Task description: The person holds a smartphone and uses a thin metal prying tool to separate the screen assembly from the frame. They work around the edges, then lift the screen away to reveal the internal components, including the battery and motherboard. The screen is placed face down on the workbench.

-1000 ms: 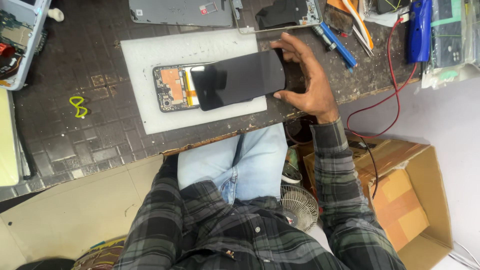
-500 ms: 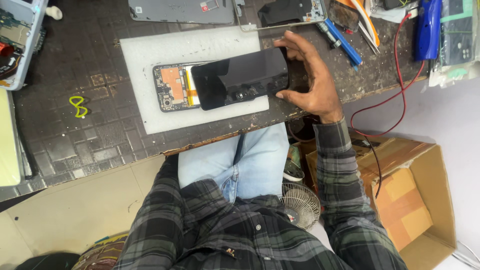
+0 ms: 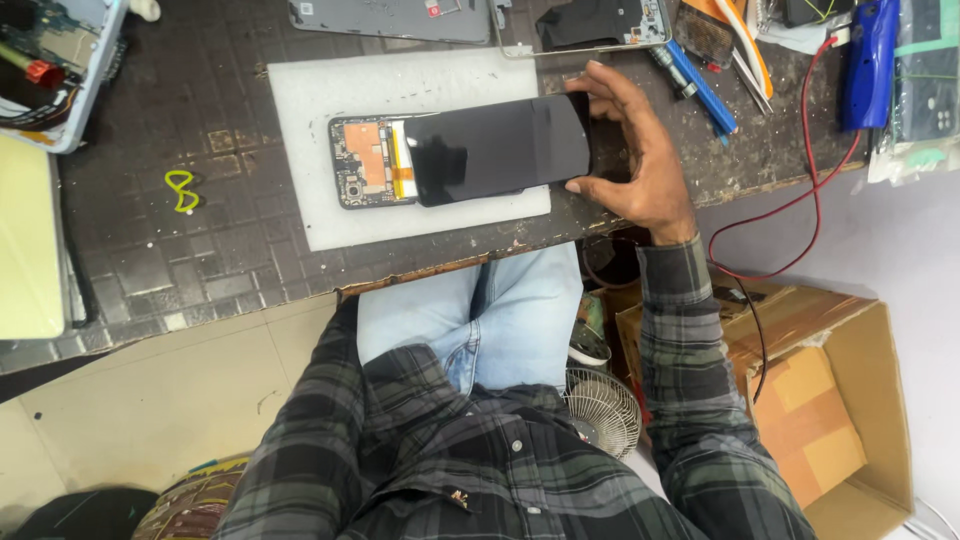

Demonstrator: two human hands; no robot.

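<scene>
My right hand (image 3: 635, 160) grips the right end of a black phone screen panel (image 3: 500, 150), fingers over the far edge and thumb on the near edge. The panel lies over an opened phone body (image 3: 365, 165), whose circuit board and orange parts show at the left end. Both rest on a white mat (image 3: 400, 90) on a dark tiled worktop (image 3: 150, 260). My left hand is out of sight; only its plaid sleeve (image 3: 310, 420) shows, running down below the table edge.
Two phone frames (image 3: 395, 18) (image 3: 600, 22) lie beyond the mat. A blue pen-like tool (image 3: 700, 85) and a blue device (image 3: 868, 60) with a red wire sit at the right. A yellow loop (image 3: 182, 190) lies left. A cardboard box (image 3: 830, 400) and small fan (image 3: 600, 410) stand below.
My right hand keeps its hold on the screen panel in about the same place over the phone body. Only the view has shifted slightly.
</scene>
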